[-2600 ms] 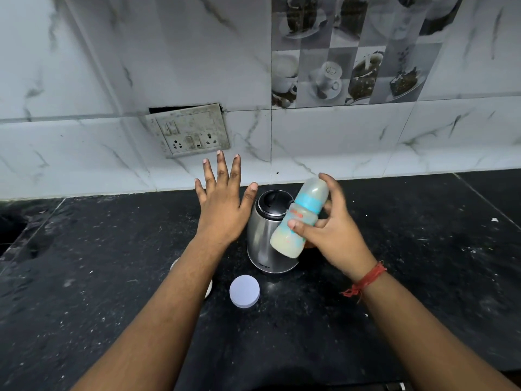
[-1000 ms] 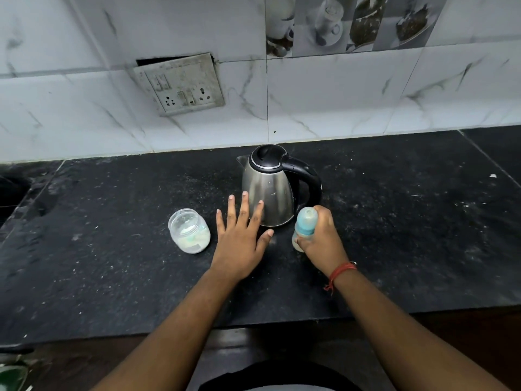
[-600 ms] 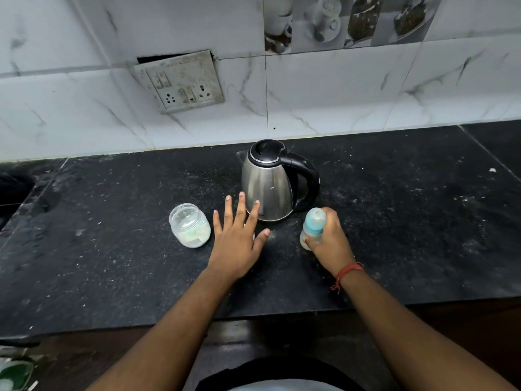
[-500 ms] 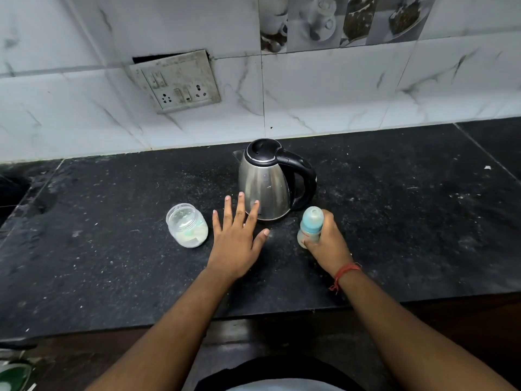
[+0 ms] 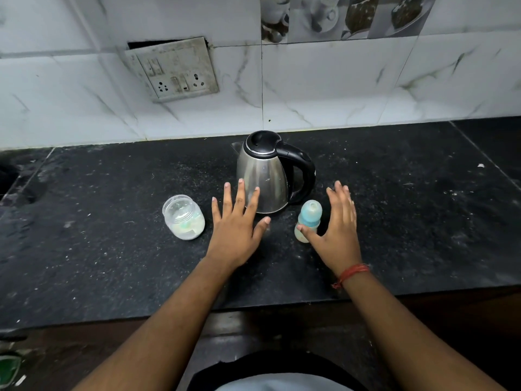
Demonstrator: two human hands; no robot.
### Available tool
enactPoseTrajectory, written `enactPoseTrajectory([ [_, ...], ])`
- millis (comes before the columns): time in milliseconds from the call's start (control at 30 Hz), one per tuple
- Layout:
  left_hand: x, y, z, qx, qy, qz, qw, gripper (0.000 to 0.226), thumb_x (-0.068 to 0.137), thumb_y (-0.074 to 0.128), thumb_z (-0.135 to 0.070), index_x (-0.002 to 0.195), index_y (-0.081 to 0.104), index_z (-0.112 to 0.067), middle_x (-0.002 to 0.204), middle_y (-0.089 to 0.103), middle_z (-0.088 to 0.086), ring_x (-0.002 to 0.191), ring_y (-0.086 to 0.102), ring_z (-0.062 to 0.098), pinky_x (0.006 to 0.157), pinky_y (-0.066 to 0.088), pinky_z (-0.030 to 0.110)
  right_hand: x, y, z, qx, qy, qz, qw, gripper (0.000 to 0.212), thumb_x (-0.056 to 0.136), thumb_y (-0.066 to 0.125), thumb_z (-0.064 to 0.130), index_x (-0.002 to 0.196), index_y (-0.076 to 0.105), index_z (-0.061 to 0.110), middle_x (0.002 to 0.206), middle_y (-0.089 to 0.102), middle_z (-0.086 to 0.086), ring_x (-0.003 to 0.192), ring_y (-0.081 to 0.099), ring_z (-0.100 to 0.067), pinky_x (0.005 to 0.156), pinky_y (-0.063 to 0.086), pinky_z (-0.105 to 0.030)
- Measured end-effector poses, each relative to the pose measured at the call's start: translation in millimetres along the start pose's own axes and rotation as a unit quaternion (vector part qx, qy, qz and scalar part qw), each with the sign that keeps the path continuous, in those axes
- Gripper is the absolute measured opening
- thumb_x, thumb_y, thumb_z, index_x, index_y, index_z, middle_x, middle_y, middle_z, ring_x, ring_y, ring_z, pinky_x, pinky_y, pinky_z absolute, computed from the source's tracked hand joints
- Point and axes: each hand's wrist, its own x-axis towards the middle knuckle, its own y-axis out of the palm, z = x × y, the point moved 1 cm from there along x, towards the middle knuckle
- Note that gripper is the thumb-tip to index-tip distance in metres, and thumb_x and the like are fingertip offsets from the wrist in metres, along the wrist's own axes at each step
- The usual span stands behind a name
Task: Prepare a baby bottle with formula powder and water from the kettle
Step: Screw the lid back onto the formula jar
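Observation:
The baby bottle (image 5: pixel 308 218), milky with a blue collar and clear cap, stands upright on the black counter (image 5: pixel 112 249) just in front of the steel kettle (image 5: pixel 265 176). My right hand (image 5: pixel 337 230) is spread open right of the bottle, its thumb tip close to or touching the bottle's lower part. My left hand (image 5: pixel 235 227) lies flat with fingers spread on the counter before the kettle. An open clear jar of white formula powder (image 5: pixel 184 217) stands to its left.
A tiled wall with a loose switch-and-socket plate (image 5: pixel 174 70) rises behind the counter. The counter's front edge runs below my forearms. A dark recess lies at the far left edge.
My right hand has let go of the bottle and opened, shifting slightly right. The bottle now stands on its own. The left hand has stayed flat in place.

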Motion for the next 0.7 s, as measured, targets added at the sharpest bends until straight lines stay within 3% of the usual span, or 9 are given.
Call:
enactPoseTrajectory([
  [267,13,-29,23,-0.003,-0.023,-0.061,0.998,0.075,0.101,0.018,-0.065,0.164,0.007,-0.026,0.173,-0.008,0.008,0.158,-0.013,0.035,0.124,0.002,0.065,23,16,67,-0.022,-0.16,0.04,0.986,0.091,0.087,0.07,0.049,0.157,0.028,0.009,0.169,0.015,-0.006,0.157,0.007,-0.023,0.126,0.014,-0.051],
  [433,8,-43,56,-0.008,-0.063,-0.084,0.994,0.077,0.1,0.018,-0.064,0.164,0.011,-0.023,0.172,-0.006,0.009,0.158,-0.012,0.036,0.124,0.002,0.065,25,53,96,0.005,-0.173,0.102,0.98,0.088,0.09,0.066,0.049,0.158,0.025,0.011,0.17,0.013,-0.004,0.157,0.005,-0.016,0.127,0.014,-0.047],
  [600,-9,-50,96,-0.018,-0.106,-0.083,0.991,0.077,0.099,0.014,-0.067,0.164,0.006,-0.026,0.172,-0.011,0.006,0.157,-0.018,0.032,0.124,-0.003,0.064,19,90,117,-0.002,-0.176,0.183,0.967,0.087,0.09,0.046,0.062,0.16,0.022,0.016,0.17,0.01,0.0,0.157,0.003,-0.015,0.127,0.01,-0.041],
  [700,-21,-50,119,-0.032,-0.128,-0.084,0.988,0.078,0.099,0.018,-0.068,0.164,0.006,-0.027,0.172,-0.014,0.003,0.157,-0.021,0.029,0.124,-0.004,0.063,15,113,122,-0.019,-0.18,0.212,0.96,0.088,0.089,0.052,0.063,0.159,0.023,0.017,0.17,0.013,-0.001,0.157,0.007,-0.018,0.127,0.012,-0.041],
])
